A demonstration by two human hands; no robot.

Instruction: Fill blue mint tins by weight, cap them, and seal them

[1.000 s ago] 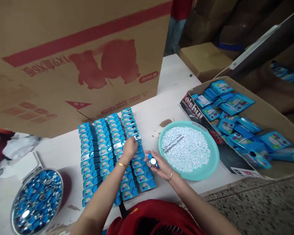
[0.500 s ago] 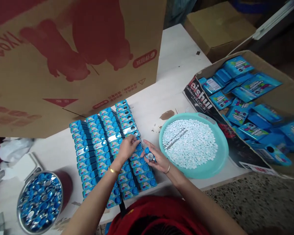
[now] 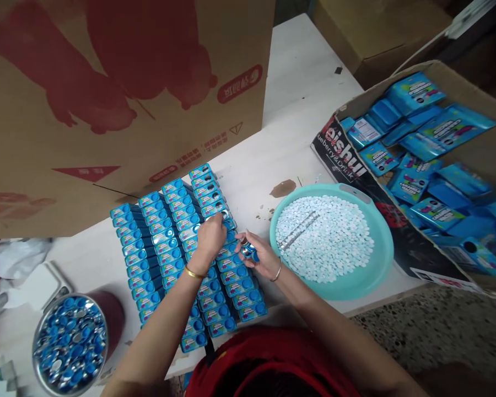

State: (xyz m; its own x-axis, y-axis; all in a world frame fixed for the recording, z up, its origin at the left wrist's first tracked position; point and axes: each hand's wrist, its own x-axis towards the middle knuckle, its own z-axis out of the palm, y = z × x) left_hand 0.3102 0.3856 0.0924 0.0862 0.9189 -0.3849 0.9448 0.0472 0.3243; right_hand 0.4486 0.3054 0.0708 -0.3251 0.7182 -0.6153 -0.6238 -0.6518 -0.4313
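Rows of small blue candy tins (image 3: 250, 299) stand packed together on the table. Several at the far end of the rightmost row show dark round holes, while the nearer ones have round blue caps in place. My left hand (image 3: 212, 236) is closed over that rightmost row, its fingertips at one tin's top; whatever they pinch is hidden. Just to its right, my right hand (image 3: 264, 258) is curled around a few small blue-and-silver caps (image 3: 247, 249). A metal pot (image 3: 106, 331) full of similar caps stands at the lower left.
Right of my hands is a turquoise basin (image 3: 382, 253) of pale tablets with a perforated strip on top. Beyond it stands an open carton (image 3: 334, 146) of blue packs. A large cardboard box (image 3: 231, 49) rises behind the tins. A white device (image 3: 45, 286) lies left.
My left hand has moved slightly up the rightmost row and its fingers have closed downward on a tin. My right hand has turned the caps in its fingers. The view has shifted a little.
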